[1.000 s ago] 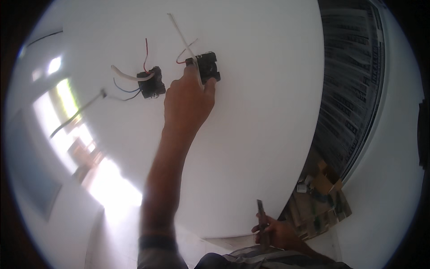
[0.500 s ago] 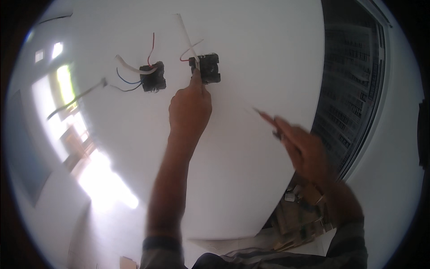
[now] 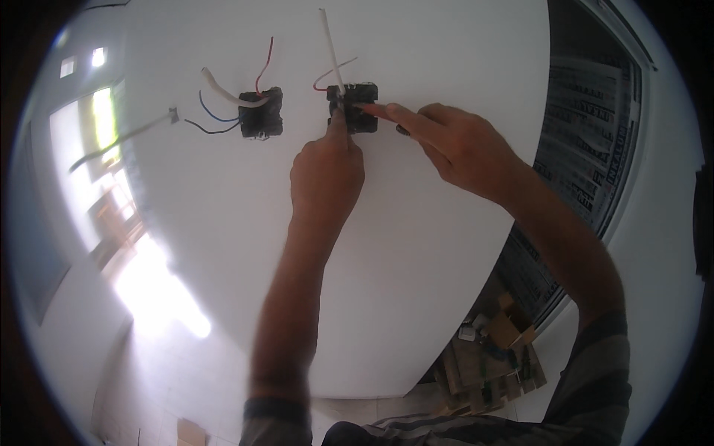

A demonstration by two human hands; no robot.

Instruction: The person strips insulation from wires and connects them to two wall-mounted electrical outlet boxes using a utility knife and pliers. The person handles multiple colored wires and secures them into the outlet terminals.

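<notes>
Two black wall boxes are set in the white wall. At the right box (image 3: pixel 364 95), my left hand (image 3: pixel 327 175) has its index finger reaching in, its other fingers curled. Its fingertip meets the foot of a white cable (image 3: pixel 331 44), and what it pinches there is hidden. A thin red wire (image 3: pixel 320 80) bends out beside the cable. From the right, my right hand (image 3: pixel 465 145) grips a slim pointed tool with a reddish body (image 3: pixel 377 110); its tip is inside the same box, close to my left fingertip. Its kind is unclear.
The left box (image 3: pixel 262 119) has a thick white cable (image 3: pixel 219 88), a red wire (image 3: pixel 265 65) and blue and dark wires coming out. Farther left, another cable (image 3: pixel 130 136) sticks out. A dark framed panel (image 3: pixel 587 126) stands at right, with cardboard boxes (image 3: pixel 509 323) on a wooden pallet below.
My right hand has moved up and left, bringing the pointed tool from mid-wall into the right box. My left hand stays at that box. The whole view has shifted slightly.
</notes>
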